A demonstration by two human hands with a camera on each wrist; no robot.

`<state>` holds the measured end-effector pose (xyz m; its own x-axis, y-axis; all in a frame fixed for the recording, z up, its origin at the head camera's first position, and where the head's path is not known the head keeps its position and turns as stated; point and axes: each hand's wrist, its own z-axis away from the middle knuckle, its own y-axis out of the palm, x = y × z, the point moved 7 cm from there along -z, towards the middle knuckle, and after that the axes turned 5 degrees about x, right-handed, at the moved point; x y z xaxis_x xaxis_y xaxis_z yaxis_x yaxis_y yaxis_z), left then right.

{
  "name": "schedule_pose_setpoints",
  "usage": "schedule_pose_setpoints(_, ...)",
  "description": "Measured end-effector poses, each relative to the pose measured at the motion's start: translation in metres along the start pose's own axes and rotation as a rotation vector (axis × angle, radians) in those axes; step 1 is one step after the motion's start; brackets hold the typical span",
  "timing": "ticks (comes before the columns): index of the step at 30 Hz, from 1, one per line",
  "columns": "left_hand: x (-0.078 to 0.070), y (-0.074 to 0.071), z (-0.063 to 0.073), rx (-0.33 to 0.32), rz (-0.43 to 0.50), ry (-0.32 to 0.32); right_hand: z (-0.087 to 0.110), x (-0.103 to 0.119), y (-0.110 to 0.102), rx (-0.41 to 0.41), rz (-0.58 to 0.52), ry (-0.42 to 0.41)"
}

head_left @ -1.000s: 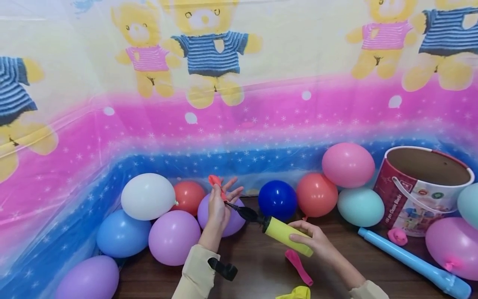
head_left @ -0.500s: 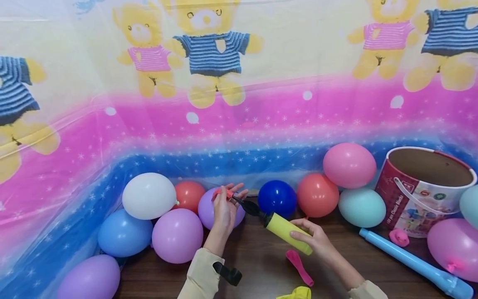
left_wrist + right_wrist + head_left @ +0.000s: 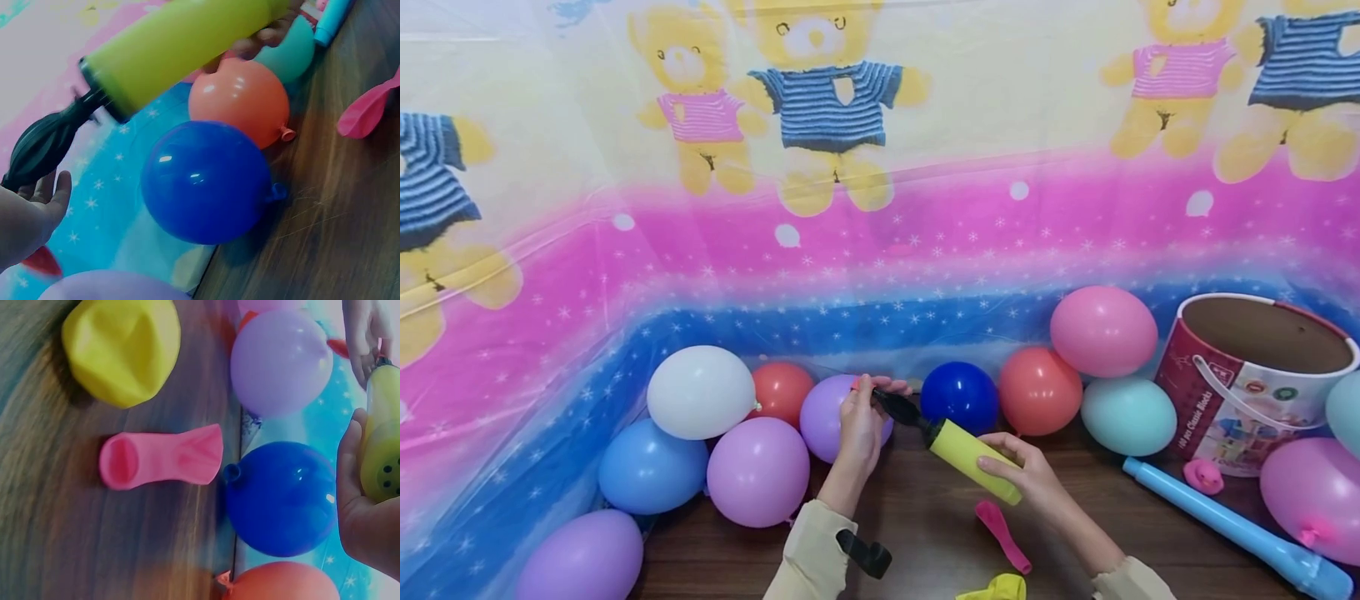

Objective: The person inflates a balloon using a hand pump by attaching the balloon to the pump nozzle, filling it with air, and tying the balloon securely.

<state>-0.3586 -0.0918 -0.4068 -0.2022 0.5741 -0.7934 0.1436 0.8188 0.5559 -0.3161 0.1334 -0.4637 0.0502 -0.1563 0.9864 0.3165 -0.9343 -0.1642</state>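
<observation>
My right hand (image 3: 1026,471) grips the yellow-green barrel of a balloon hand pump (image 3: 972,460), thumb on top. The pump slants up to the left, its ribbed black nozzle (image 3: 901,408) pointing at my left hand (image 3: 860,429). There my left thumb and fingers pinch a limp red balloon at the nozzle's tip. Most of it is hidden by the hand in the head view. Past the left hand, a bit of the red balloon (image 3: 44,261) shows in the left wrist view, and its red end (image 3: 338,348) sticks out in the right wrist view.
A flat pink balloon (image 3: 1002,536) and a crumpled yellow balloon (image 3: 996,588) lie on the wooden table near me. Inflated balloons, among them a dark blue balloon (image 3: 958,397), line the backdrop. Right stand a bucket (image 3: 1172,408), a pink toy duck (image 3: 1202,476) and a light blue tube (image 3: 1225,522).
My left hand has moved right and slightly down, closer along the nozzle, and now covers most of the red balloon. The pump and right hand have barely shifted.
</observation>
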Motion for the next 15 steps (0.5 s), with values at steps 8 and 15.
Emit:
schedule_pose_setpoints(8, 0.003, 0.005, -0.002, 0.029, 0.067, -0.045, -0.007, 0.008, 0.014, 0.050, -0.029, -0.062)
schedule_pose_setpoints(15, -0.002, -0.004, -0.008, -0.181, 0.154, -0.013, -0.014, 0.010, 0.043, 0.176, -0.093, -0.058)
